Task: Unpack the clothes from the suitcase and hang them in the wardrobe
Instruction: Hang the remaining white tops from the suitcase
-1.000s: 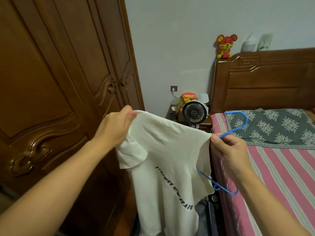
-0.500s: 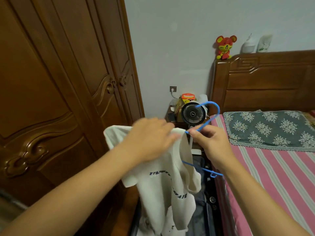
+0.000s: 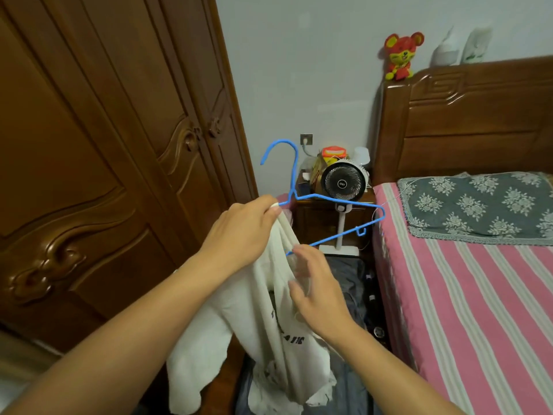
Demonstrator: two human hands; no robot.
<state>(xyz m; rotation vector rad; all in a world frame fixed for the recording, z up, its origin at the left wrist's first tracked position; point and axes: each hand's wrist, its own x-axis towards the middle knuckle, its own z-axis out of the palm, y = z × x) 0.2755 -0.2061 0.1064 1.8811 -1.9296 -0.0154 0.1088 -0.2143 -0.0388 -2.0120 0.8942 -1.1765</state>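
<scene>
My left hand (image 3: 239, 235) has its grip pinched on the top of a white T-shirt (image 3: 257, 330), where the cloth meets one shoulder of a blue wire hanger (image 3: 326, 211). Thumb and forefinger are curled round both the fabric and the wire there, so the left hand is carrying shirt and hanger together. The hanger's hook points up and to the left, in front of the grey wall (image 3: 299, 70), and its far shoulder juts out to the right toward the bed (image 3: 478, 295).

My right hand (image 3: 317, 295) is lower, in front of the shirt, with fingers spread and relaxed. Its fingertips (image 3: 299, 253) lie at the hanger's bottom bar and the cloth just beside it; the grip is released and I cannot see it clamping anything.

The shirt hangs bunched from my left hand, dark lettering showing on the front, and its lower edge drops toward the open suitcase (image 3: 353, 283) on the floor, between the wardrobe and the bed. More pale cloth (image 3: 269, 384) lies in the suitcase under it.

The wardrobe (image 3: 104, 175) stands to my left, carved brown doors closed. Beyond the hanger sit a nightstand (image 3: 317, 217) and a small white fan (image 3: 342, 182). A red toy mouse (image 3: 399, 56) perches on the headboard (image 3: 466, 115), and a flowered pillow (image 3: 478, 205) lies on the striped sheet.
</scene>
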